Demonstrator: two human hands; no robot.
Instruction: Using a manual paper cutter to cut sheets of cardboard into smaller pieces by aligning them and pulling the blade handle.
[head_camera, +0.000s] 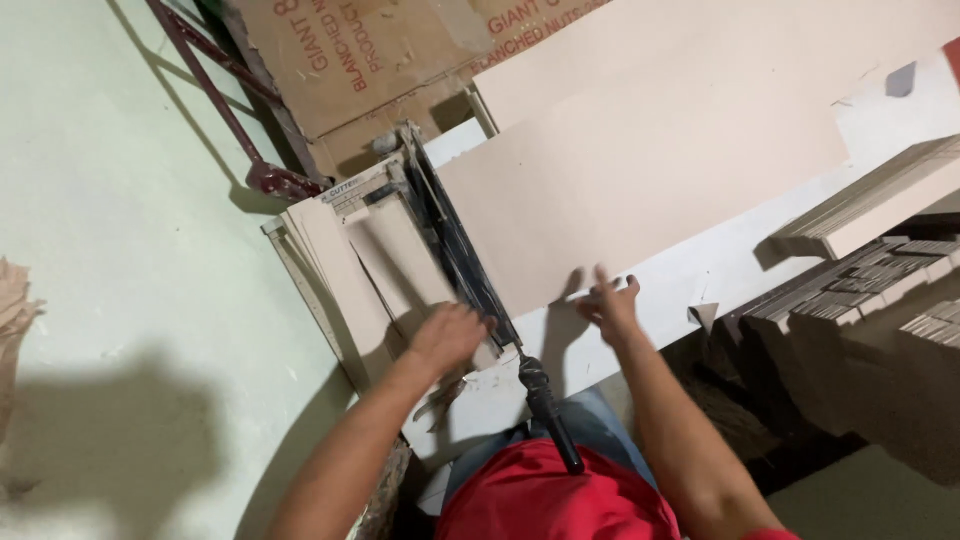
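1. Beige card sheet (620, 190) lies under cutter blade arm (462, 255), on white table (720, 270).
2. My right hand (608, 305) open, fingers flat on sheet's near edge.
3. My left hand (447, 337) rests by blade; grip unclear.
4. Advise: square sheet, fingers clear.

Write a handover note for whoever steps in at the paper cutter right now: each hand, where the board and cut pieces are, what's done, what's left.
Left hand: resting on the cutter bed by the blade arm, on the cut-off side; blurred, grip unclear.
Right hand: fingers spread, pressing the near edge of the large beige board.
Blade arm is down, its black handle pointing at the person.
Done, by the look of it: beige strips lie left of the blade; stacks of cut pieces sit at right.
Left: most of the board is uncut.
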